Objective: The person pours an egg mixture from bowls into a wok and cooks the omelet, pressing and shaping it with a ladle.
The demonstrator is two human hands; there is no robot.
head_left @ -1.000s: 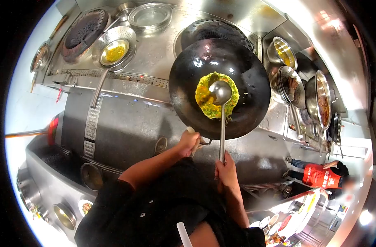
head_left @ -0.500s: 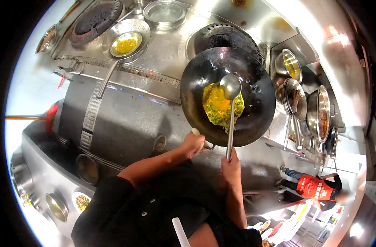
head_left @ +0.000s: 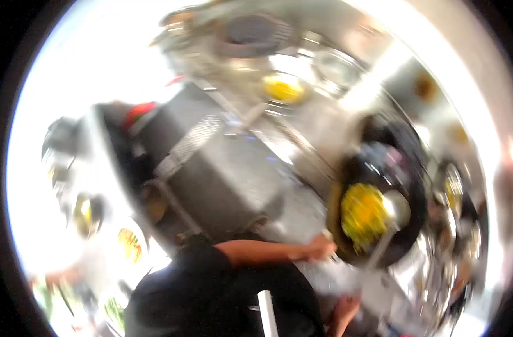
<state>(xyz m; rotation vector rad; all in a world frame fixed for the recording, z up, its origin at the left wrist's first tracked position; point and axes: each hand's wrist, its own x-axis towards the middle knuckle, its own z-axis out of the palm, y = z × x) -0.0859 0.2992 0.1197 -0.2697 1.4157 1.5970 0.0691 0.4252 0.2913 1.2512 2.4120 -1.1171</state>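
Note:
Motion blurs the whole view. My left hand (head_left: 322, 247) is closed around a pale cloth at the near rim of the black wok (head_left: 405, 247). Inside the wok lies a yellow egg mixture with green bits (head_left: 363, 214). The metal ladle (head_left: 398, 209) has its bowl at the right edge of the egg, and its handle slants down toward me. At the lower end of that handle my right hand (head_left: 346, 308) is closed around it, its fingers smeared.
A bowl of yellow food (head_left: 284, 88) sits near the burner (head_left: 253, 35). Metal bowls (head_left: 454, 188) stand right of the wok. At left are a plate of food (head_left: 131, 244), a metal bowl (head_left: 88, 214) and what seems another person's arm (head_left: 62, 276).
The view has swung left and tilted, so the wok and both hands appear farther right and lower. The ladle bowl has shifted from the egg's upper part to its right edge.

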